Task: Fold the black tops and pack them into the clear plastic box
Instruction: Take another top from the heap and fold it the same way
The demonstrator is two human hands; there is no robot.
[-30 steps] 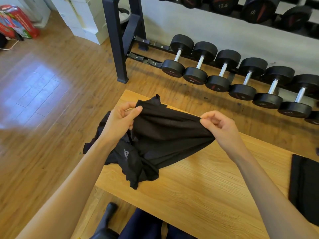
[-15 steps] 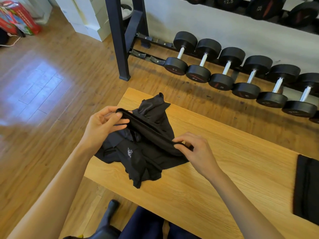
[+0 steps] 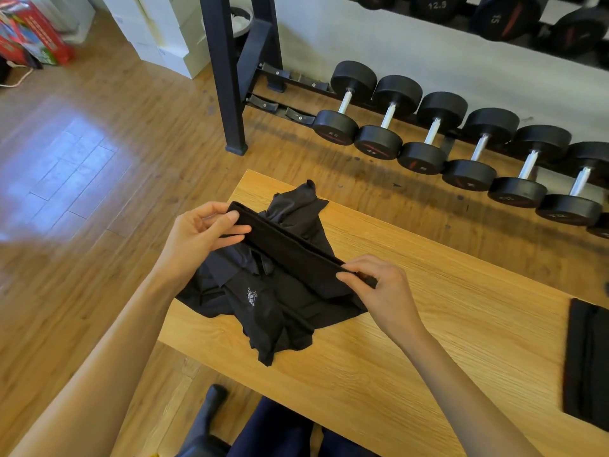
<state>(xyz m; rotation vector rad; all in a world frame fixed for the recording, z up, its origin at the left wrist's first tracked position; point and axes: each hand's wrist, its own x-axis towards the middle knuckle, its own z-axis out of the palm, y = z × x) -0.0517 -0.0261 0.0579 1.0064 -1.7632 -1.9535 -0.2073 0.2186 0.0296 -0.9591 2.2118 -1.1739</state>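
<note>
A crumpled black top [image 3: 263, 301] with a small white size print lies on the left end of the wooden table [image 3: 428, 341]. Its hem is folded into a narrow band stretched just above the heap. My left hand [image 3: 201, 239] pinches the band's far left end and my right hand [image 3: 379, 291] pinches its near right end. A second black top [image 3: 590, 364], folded flat, lies at the table's right edge, partly cut off by the frame. No clear plastic box is in view.
A dark metal rack [image 3: 227, 77] stands behind the table with a row of several black dumbbells [image 3: 428, 133] on its low shelf. White boxes [image 3: 164, 31] and a red bag [image 3: 29, 34] sit on the wood floor at far left. My dark-clad legs [image 3: 273, 430] are below the table's near edge.
A second ago both hands held the top spread wide and lifted. They have come closer together and lower, and the fabric between them is now a narrow folded band over the heap.
</note>
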